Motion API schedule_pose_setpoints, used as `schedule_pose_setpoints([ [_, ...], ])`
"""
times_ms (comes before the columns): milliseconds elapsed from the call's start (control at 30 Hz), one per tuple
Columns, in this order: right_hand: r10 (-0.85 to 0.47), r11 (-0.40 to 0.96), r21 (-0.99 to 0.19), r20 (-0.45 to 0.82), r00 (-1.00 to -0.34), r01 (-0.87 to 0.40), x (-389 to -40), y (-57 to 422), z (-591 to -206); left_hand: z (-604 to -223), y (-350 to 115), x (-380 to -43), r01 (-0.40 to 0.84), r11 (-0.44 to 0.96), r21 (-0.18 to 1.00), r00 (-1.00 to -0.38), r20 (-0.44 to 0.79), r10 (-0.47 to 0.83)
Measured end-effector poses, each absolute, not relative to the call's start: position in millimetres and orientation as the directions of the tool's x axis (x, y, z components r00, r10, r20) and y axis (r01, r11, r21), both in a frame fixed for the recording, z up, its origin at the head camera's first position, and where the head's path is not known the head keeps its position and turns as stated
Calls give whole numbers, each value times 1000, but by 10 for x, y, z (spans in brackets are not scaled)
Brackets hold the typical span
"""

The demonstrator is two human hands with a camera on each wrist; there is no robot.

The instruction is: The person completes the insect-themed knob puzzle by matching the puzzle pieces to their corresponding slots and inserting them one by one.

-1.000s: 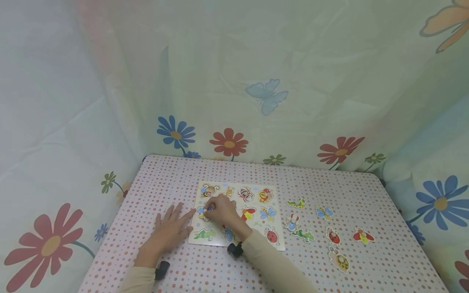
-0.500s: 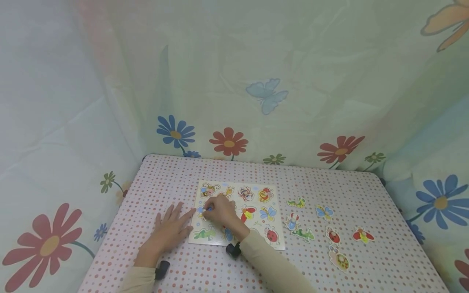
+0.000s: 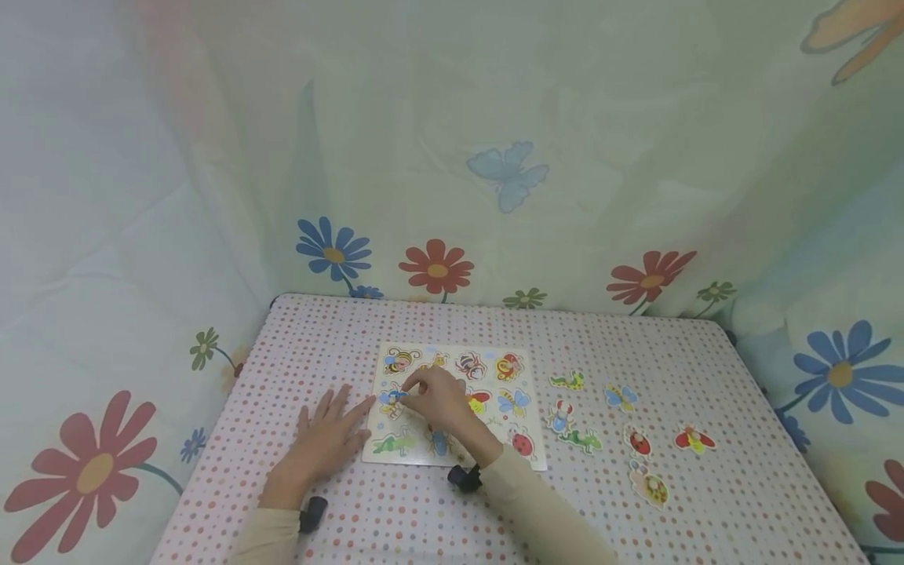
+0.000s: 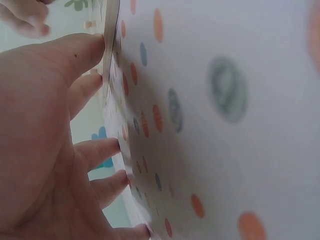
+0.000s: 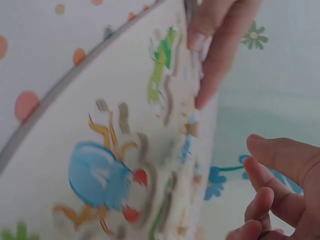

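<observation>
A pale puzzle board [image 3: 420, 455] printed with colourful insects lies flat on the table. My left hand [image 3: 325, 439] rests beside it, fingers spread and straight. In the left wrist view its thumb [image 4: 92, 47] touches the board's edge. My right hand [image 3: 441, 400] hovers over the board's left middle, by a blue-winged insect piece [image 3: 391, 399]. The right wrist view shows this right hand [image 5: 285, 185] with thumb and forefinger apart, holding nothing. Nearer that camera are a blue beetle picture [image 5: 100, 175] and a green caterpillar picture [image 5: 162, 65]; the right hand hides part of the board.
Several loose insect pieces lie right of the board: a small caterpillar [image 3: 567, 380], a blue-winged insect [image 3: 621, 397], a beetle [image 3: 561, 416], a green one [image 3: 582, 440], a ladybug [image 3: 638, 442], a red-winged one [image 3: 695, 439] and a snail-like one [image 3: 650, 484]. Curtains [image 3: 565, 157] surround the dotted table.
My right hand has let go of the blue-winged insect piece and drawn slightly up and right, leaving the piece on the board. My left hand has stayed in place.
</observation>
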State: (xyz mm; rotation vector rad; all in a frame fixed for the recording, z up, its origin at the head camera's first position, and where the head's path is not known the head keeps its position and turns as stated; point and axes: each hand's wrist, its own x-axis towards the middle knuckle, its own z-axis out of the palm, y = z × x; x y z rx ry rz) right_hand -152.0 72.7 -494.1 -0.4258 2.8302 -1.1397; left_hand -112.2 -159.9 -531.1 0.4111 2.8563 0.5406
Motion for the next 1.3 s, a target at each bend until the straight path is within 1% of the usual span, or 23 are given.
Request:
schedule_pose_setpoints([
  [200, -258, 644, -716, 127, -958, -269, -1390, 1027, -4777, -5307, -1586, -1117, 218, 897, 386, -942, -157, 296],
  [300, -231, 653, -707, 155, -960, -272, -1332, 1173, -4707, -5313, -1583, -1118, 212, 898, 385, -942, -163, 292],
  [500, -165, 665, -707, 178, -970, -243, -1221, 1440, -4613, -5337, -1593, -1133, 206, 901, 382, -940, -177, 290],
  [667, -140, 659, -712, 200, -970, -242, -1154, 1712, -4573, -5358, -1596, -1138, 205, 904, 376, -941, -178, 288],
  [933, -74, 693, -696, 188, -979, -186, -1131, 2271, -4657, -5343, -1591, -1144, 205, 907, 368, -942, -176, 285],
  [1100, -32, 683, -714, 182, -983, -155, -1126, 2618, -4703, -5341, -1592, -1147, 205, 905, 373, -943, -173, 285],
  [1300, 4, 674, -732, 135, -991, -97, -1141, 2978, -4804, -5367, -1590, -1148, 203, 906, 372, -943, -175, 284],
])
